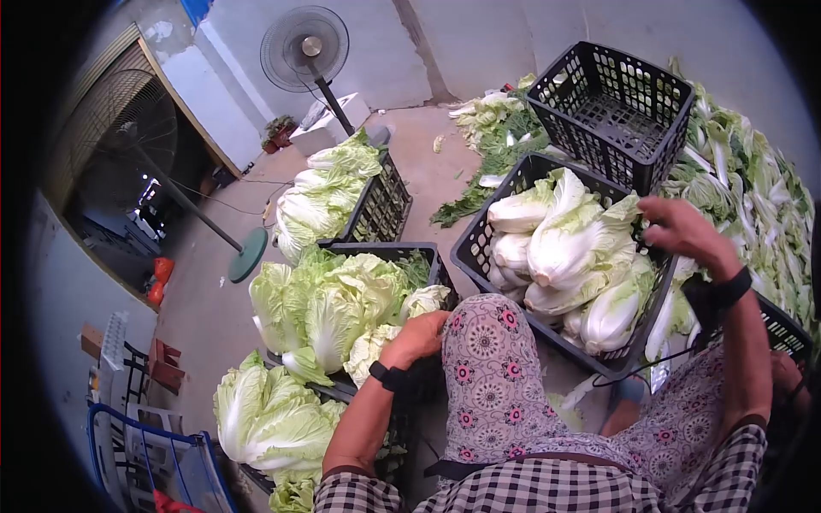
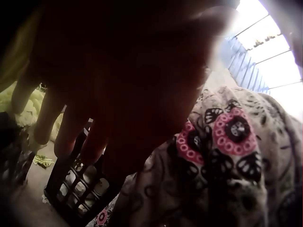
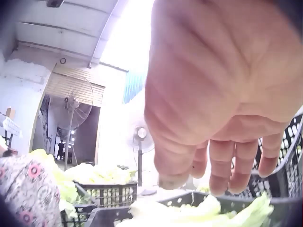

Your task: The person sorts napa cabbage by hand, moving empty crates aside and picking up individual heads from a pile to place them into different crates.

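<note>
My right hand (image 1: 688,231) hovers at the right rim of a black plastic crate (image 1: 469,250) piled with trimmed napa cabbages (image 1: 569,248). In the right wrist view its fingers hang loosely bent above the cabbage leaves (image 3: 251,213), with nothing in the palm. My left hand (image 1: 419,336) is beside my left knee, close to leafy napa cabbages (image 1: 329,308) in another black crate (image 1: 440,267). The left wrist view shows that hand (image 2: 118,94) dark, its fingers relaxed and holding nothing, next to the patterned trouser leg (image 2: 236,156).
A black crate (image 1: 599,128) rests behind the trimmed cabbages. Loose leaves (image 1: 744,188) are heaped along the right wall. More cabbages stand in a crate (image 1: 385,201) farther back and at lower left (image 1: 269,419). Two standing fans (image 1: 305,49) are at the back and left.
</note>
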The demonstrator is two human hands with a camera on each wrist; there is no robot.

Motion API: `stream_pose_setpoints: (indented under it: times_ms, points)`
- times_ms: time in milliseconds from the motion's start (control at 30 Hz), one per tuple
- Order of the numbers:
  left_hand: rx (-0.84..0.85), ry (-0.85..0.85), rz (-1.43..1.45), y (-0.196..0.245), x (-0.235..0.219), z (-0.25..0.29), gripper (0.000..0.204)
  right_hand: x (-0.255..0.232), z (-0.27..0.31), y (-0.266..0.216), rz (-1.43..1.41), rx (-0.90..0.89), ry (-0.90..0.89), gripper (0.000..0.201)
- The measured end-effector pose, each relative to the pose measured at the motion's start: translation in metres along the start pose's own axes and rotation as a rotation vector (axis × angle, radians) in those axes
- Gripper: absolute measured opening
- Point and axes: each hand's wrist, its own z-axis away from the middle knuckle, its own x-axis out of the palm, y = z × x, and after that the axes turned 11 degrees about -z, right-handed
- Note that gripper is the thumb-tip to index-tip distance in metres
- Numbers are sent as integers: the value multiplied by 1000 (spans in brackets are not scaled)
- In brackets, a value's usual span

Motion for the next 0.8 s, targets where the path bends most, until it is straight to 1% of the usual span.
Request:
stream_pose_setpoints:
  times_ms: [67,133,200,233,267,333,367,400,433,467,500,533,567,600,633,733,767,800]
  points:
    - [-22,-2,-42,2,-1,4,33,-47,-7,11,135,-70,161,45]
    - [-46,-15,-86,3,-1,6,32,-78,-15,40,122,-121,372,44]
    - [-65,-12,-100,8,-2,4,33,-92,-20,70,101,-42,354,44]
    - [-85,-14,-19,10,-4,0,32,-98,-21,85,91,3,346,44]
    - [-99,-26,-24,13,-8,-8,33,-99,-23,102,59,35,288,45]
    - [-127,-64,-30,29,-18,-23,34,-84,-23,140,-8,106,164,46]
    - [-19,17,-157,18,-9,-32,38,-70,-24,159,-24,139,164,49]
    - [71,78,-194,20,-7,-42,38,-58,-23,174,-40,172,163,51]
    - [161,140,-228,23,-7,-56,39,-50,-23,171,-38,223,100,55]
    - [252,200,-259,24,-5,-67,39,-41,-23,178,8,221,58,58]
    - [192,94,-212,24,-6,-81,41,-34,-24,183,50,151,55,58]
    - [121,-8,-244,23,-8,-92,42,-29,-25,187,92,84,51,59]
    - [50,-107,-274,20,-13,-100,43,-25,-28,187,61,114,15,61]
    - [-22,-206,-307,26,-22,-108,44,-22,-34,185,28,140,-20,62]
    - [-118,-217,-239,29,-28,-113,45,-19,-41,184,-6,165,-57,64]
    - [-275,88,-153,10,-27,-119,45,-5,-60,198,-46,183,-51,70]
    - [-230,172,-225,-2,-28,-124,59,6,-69,221,-28,105,-8,69]
    - [-209,186,-219,-11,-27,-132,65,10,-74,223,22,136,-19,67]
